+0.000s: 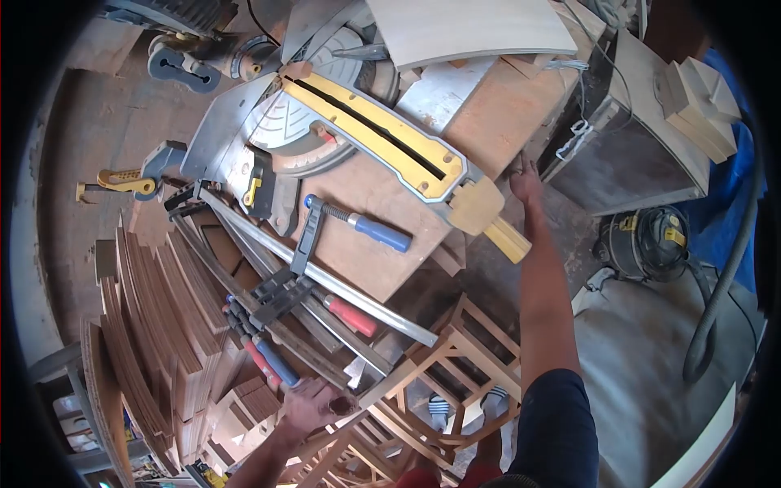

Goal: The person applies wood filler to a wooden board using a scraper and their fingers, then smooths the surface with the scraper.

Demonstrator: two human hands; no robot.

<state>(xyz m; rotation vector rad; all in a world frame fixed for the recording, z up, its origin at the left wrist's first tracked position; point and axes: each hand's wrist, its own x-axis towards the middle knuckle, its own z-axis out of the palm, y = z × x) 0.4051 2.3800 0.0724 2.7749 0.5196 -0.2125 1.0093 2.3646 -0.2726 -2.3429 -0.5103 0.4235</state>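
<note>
My left hand [316,407] is low in the view, its fingers curled at the end of a wooden piece beside the blue clamp handle [281,363]; what it grips is hard to make out. My right hand [525,180] reaches to the edge of the wooden board [500,106], right of the miter saw's yellow table insert [370,134]; its fingers are partly hidden. A bar clamp with a blue handle [381,233] lies on the plywood bench. More metal clamp bars [325,281] and a red handle [351,316] lie between the bench and my left hand.
Stacked wooden strips [154,309] stand at the left. Slatted wooden frames [455,358] are below the bench, around my feet. At the right are a dark-fronted cabinet [630,154], a vacuum [647,244] with a hose [720,309], and a grey sheet [659,366].
</note>
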